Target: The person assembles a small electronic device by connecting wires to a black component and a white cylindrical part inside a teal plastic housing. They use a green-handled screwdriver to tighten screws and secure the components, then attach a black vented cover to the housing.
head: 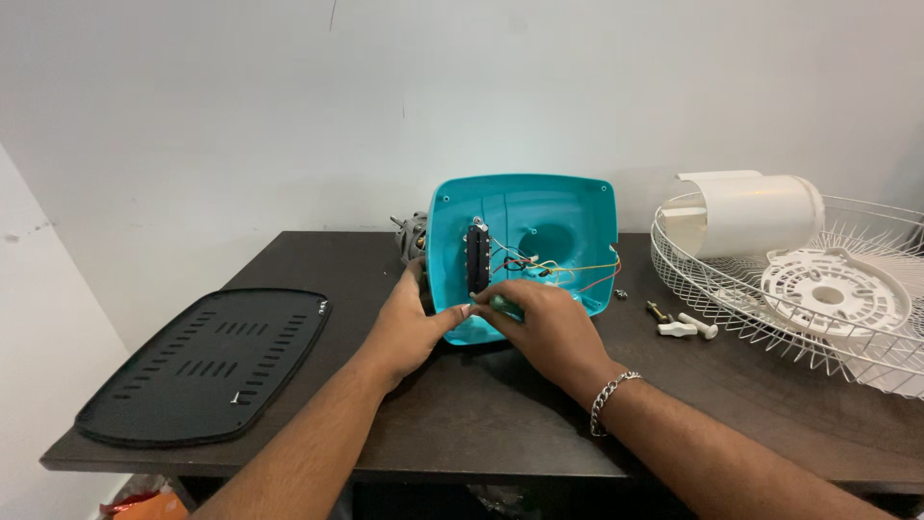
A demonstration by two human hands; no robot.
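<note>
To your left on the dark tabletop (462, 424) lies a black vented cover (207, 364); to your right, a white wire grille (818, 289) holds white plastic parts.

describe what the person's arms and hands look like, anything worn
Both forearms are bare, with no sleeves in view. The right hand has a silver chain-link bracelet around its wrist. The left hand shows no glove, watch or bracelet. No rings can be made out on either hand.
</note>
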